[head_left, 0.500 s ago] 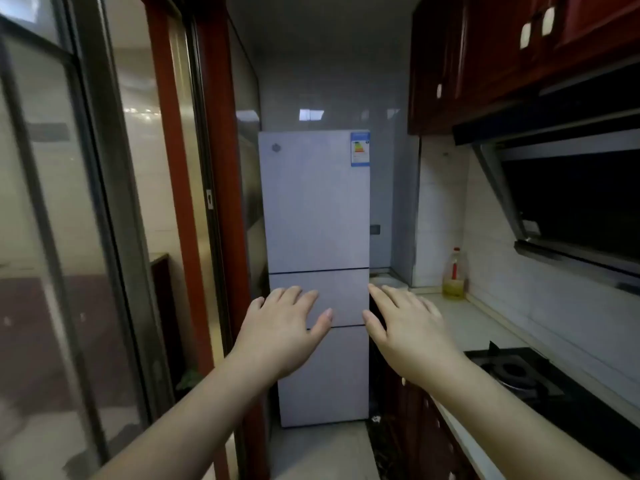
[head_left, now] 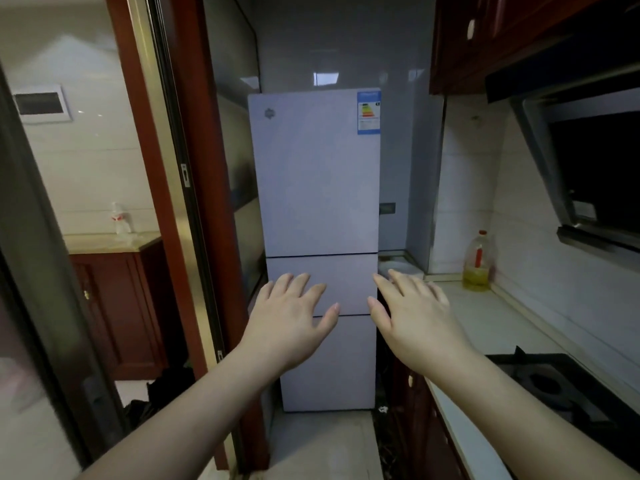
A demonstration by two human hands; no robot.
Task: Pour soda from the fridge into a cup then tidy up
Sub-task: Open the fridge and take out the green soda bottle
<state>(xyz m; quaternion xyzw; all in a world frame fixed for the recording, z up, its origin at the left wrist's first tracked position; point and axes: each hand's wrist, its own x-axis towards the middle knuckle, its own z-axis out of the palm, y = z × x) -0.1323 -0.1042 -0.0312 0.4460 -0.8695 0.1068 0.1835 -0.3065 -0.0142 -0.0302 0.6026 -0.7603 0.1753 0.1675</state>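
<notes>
Two bare hands (head_left: 349, 323) before closed fridge (head_left: 315, 174); oil bottle (head_left: 478, 262), perhaps, right.

Two bare forearms are seen, with no sleeve, glove, watch or ring worn. The left hand (head_left: 289, 327) and right hand (head_left: 414, 320) are uncovered. The fingers (head_left: 300, 284) are slender, and short, unpainted nails are shown on both thumbs.

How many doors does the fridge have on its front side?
3, all closed. On the fridge, the tall top door carries the energy label, the short middle door sits below it, and the bottom door reaches near the floor.
</notes>
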